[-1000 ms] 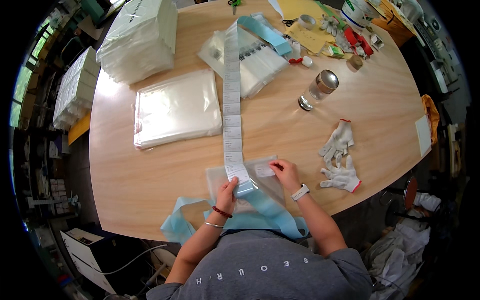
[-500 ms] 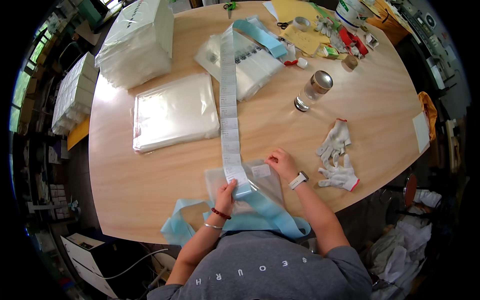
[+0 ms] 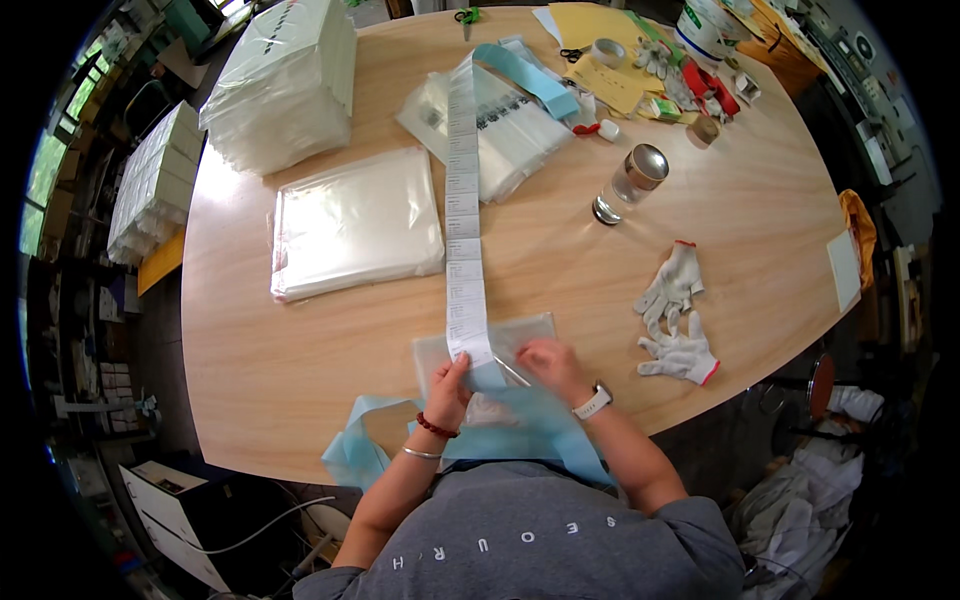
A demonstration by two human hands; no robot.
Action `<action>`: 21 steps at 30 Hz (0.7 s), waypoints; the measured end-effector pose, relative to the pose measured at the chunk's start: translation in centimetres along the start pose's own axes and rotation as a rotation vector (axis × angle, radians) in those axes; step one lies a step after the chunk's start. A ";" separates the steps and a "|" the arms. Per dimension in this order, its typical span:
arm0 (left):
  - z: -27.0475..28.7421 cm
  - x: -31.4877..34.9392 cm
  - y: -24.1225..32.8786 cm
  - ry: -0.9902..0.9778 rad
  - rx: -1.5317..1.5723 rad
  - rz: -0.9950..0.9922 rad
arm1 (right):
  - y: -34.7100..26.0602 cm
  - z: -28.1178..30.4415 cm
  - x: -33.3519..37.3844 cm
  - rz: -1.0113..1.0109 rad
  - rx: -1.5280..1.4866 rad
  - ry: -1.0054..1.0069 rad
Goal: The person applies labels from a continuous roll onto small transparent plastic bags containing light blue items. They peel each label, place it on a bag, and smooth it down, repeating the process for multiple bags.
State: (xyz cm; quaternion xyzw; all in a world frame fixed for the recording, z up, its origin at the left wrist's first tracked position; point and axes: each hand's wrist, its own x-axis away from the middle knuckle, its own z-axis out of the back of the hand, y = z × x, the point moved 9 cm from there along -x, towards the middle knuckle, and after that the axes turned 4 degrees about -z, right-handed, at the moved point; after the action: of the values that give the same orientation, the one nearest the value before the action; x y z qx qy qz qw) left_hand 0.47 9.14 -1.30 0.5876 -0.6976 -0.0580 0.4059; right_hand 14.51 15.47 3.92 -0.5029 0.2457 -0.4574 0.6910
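A long strip of white labels [image 3: 464, 235] on pale blue backing runs down the table toward me. My left hand [image 3: 449, 392] is closed on its near end, thumb on top, where the backing folds over. Blue backing tape [image 3: 545, 415] without labels trails below, across my lap side and the table edge. Under the strip lies a clear plastic bag [image 3: 432, 352], partly hidden by my hands. My right hand [image 3: 555, 370] hovers over the bag's right side, fingers curled and smeared by motion; whether they hold anything does not show. A thin bright edge lies between strip and fingers.
A flat stack of clear bags [image 3: 358, 225] lies left, with a tall bag stack [image 3: 285, 90] behind. More bags [image 3: 515, 140] lie under the strip's far end. To the right are a glass bottle [image 3: 630, 183] and white gloves [image 3: 678, 345]; scissors [image 3: 467, 17] lie far back.
My right hand has moved left and nearer to me, from the bag's upper right corner toward the strip's end. My left hand keeps its hold, shifted slightly. The label seen on the bag no longer shows.
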 end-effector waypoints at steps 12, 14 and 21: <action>-0.4 -0.9 -2.2 -0.072 -0.165 0.085 | -0.5 -1.2 0.6 -0.031 -0.094 0.074; -0.2 -1.0 -2.5 -0.047 -0.157 0.142 | -1.3 -1.1 0.8 0.086 0.046 0.072; 1.0 -1.1 -2.7 0.044 -0.225 0.102 | -5.4 -0.4 2.7 0.319 0.347 0.176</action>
State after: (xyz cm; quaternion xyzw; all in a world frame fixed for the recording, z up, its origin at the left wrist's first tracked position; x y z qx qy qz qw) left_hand 1.93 8.87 -3.99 0.5033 -0.7065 -0.1024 0.4869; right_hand 13.38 12.47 9.09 -0.2899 0.2991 -0.4202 0.8062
